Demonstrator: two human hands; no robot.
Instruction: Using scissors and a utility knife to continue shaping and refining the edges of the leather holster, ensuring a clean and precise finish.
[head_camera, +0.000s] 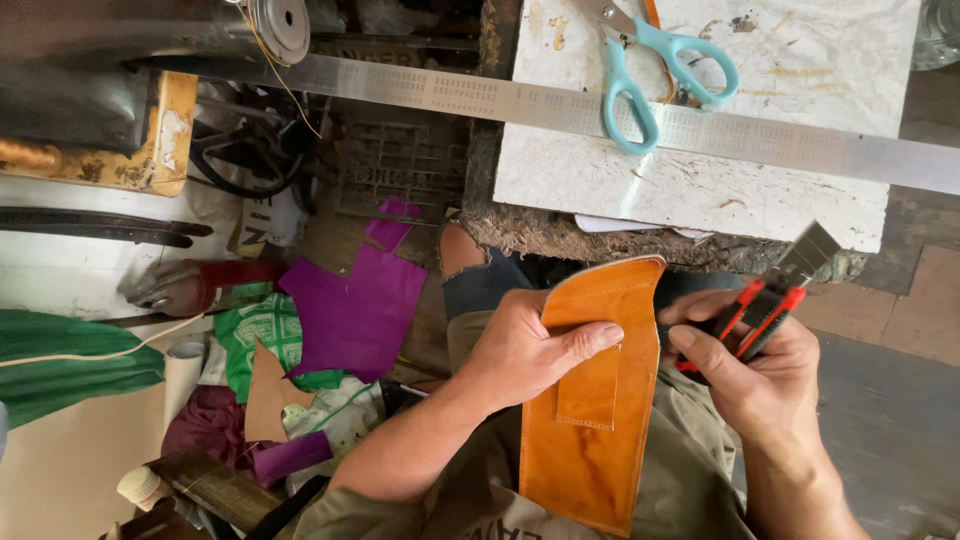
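Tan leather piece (590, 400) between both hands

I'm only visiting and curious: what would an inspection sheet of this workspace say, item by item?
Surface: stained white board on a rough block, long steel ruler laid across it.
Job's things: tan leather piece with stitched pocket, on the lap.
Clutter: teal-handled scissors on the board; purple scraps, green cloth on the floor.
Hands: left hand grips the leather's edge; right hand holds a red-and-black utility knife.
Cables: thread from a spool; dark loops below.
Surroundings: old sewing machine at upper left.
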